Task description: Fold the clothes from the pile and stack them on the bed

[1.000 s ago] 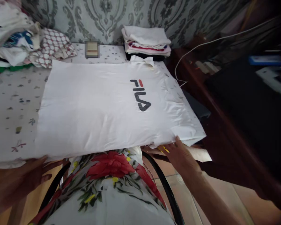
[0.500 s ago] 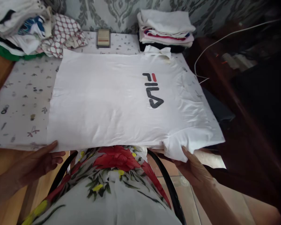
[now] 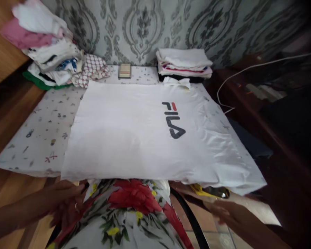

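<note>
A white T-shirt (image 3: 119,131) with a black and red FILA print lies spread flat, its collar towards the right and its hem on the left. It covers much of a padded surface (image 3: 49,138) with a small-print white cover. My left hand (image 3: 67,202) is below the front edge near the hem corner, apart from the shirt, with its fingers loosely spread. Below the sleeve end, my right hand (image 3: 228,212) is off the fabric, somewhat blurred, its fingers stretched leftward with nothing visible in them. The near sleeve's outline is hard to make out.
A stack of folded clothes (image 3: 184,64) stands at the back right. Piled loose clothes (image 3: 54,65) are at the back left, and a small blurred box (image 3: 124,71) sits between. A white cable (image 3: 219,90) hangs over dark furniture on the right. A yellow item (image 3: 200,190) shows under the front edge.
My right hand has let go of the near sleeve and dropped below the edge. My left hand has left the hem corner and moved down. The view has tilted up, showing more wall.
</note>
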The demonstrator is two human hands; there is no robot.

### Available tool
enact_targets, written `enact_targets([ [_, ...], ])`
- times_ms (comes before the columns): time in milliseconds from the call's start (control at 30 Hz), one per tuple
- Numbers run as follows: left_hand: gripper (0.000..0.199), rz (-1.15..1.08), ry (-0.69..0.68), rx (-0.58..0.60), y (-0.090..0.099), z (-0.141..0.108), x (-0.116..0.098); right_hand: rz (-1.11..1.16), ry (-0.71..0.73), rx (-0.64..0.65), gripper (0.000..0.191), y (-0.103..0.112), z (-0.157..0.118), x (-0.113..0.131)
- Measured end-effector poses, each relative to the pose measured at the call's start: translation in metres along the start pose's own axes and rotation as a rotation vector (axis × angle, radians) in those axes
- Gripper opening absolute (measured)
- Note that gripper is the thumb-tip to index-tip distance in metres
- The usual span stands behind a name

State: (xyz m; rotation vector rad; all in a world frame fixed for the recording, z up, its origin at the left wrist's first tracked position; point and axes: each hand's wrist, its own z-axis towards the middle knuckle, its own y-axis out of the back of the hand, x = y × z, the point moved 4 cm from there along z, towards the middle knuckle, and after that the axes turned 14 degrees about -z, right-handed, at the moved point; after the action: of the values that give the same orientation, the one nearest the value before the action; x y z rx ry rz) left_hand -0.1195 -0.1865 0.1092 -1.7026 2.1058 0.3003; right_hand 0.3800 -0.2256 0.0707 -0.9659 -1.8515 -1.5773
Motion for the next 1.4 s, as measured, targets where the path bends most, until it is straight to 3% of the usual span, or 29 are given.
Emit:
enact_targets([
  [33, 0.055, 0.102, -0.082, 0.071, -0.014, 0.0, -0.016, -0.064, 0.084, 0.104, 0.027, 0.002, 0.005, 0.014],
  [100, 0.052, 0.32, -0.398, 0.122, -0.046, 0.007, -0.057, -0.176, 0.206, 0.219, 0.024, 0.001, 0.024, 0.044],
  [133, 0.05, 0.453, -0.622, 0.078, -0.062, 0.013, -0.079, -0.255, 0.282, 0.192, 0.023, -0.001, 0.037, 0.06],
  [200, 0.049, 0.78, -1.003, -0.012, -0.092, 0.031, -0.11, -0.428, 0.452, -0.003, 0.029, -0.01, 0.067, 0.087],
  [267, 0.061, 1.09, -1.178, -0.059, -0.107, 0.057, -0.119, -0.632, 0.662, -0.133, 0.043, -0.031, 0.092, 0.102],
  [300, 0.065, 1.198, -1.217, -0.115, -0.103, 0.069, -0.118, -0.729, 0.742, -0.181, 0.05, -0.042, 0.1, 0.102],
  [333, 0.069, 1.27, -1.232, -0.205, -0.089, 0.078, -0.113, -0.805, 0.798, -0.215, 0.055, -0.05, 0.106, 0.099],
  [400, 0.069, 1.335, -1.235, -0.438, -0.041, 0.087, -0.099, -0.902, 0.857, -0.255, 0.062, -0.059, 0.11, 0.086],
  [500, 0.072, 1.298, -1.211, -0.816, 0.047, 0.084, -0.078, -0.938, 0.887, -0.276, 0.064, -0.052, 0.109, 0.075],
  [567, 0.071, 1.253, -1.192, -0.961, 0.079, 0.085, -0.08, -0.936, 0.878, -0.266, 0.062, -0.047, 0.114, 0.082],
  [600, 0.074, 1.246, -1.213, -0.99, 0.08, 0.088, -0.089, -0.932, 0.867, -0.251, 0.059, -0.047, 0.121, 0.091],
  [667, 0.08, 1.262, -1.27, -0.944, 0.051, 0.1, -0.119, -0.923, 0.842, -0.185, 0.053, -0.055, 0.142, 0.116],
  [767, 0.075, 1.335, -1.311, -0.676, -0.024, 0.128, -0.171, -0.914, 0.858, -0.005, 0.051, -0.08, 0.188, 0.151],
  [833, 0.074, 1.382, -1.273, -0.515, -0.052, 0.144, -0.198, -0.919, 0.884, 0.074, 0.053, -0.09, 0.223, 0.161],
  [900, 0.073, 1.374, -1.181, -0.517, -0.042, 0.155, -0.22, -0.951, 0.85, 0.036, 0.05, -0.082, 0.261, 0.159],
  [1000, 0.07, 1.302, -1.024, -0.763, 0.022, 0.158, -0.254, -1.029, 0.672, -0.174, 0.042, -0.039, 0.319, 0.143],
  [1100, 0.065, 1.336, -1.066, -0.933, 0.074, 0.15, -0.294, -1.139, 0.481, -0.39, 0.046, 0.013, 0.365, 0.135],
  [1167, 0.057, 1.396, -1.134, -0.911, 0.084, 0.148, -0.323, -1.196, 0.369, -0.444, 0.051, 0.036, 0.387, 0.135],
  [1267, 0.047, 1.541, -1.056, -0.824, 0.079, 0.154, -0.357, -1.216, 0.281, -0.431, 0.042, 0.051, 0.41, 0.138],
  [1400, 0.043, 1.663, -0.969, -0.782, 0.072, 0.161, -0.378, -1.19, 0.212, -0.398, 0.033, 0.062, 0.428, 0.139],
])
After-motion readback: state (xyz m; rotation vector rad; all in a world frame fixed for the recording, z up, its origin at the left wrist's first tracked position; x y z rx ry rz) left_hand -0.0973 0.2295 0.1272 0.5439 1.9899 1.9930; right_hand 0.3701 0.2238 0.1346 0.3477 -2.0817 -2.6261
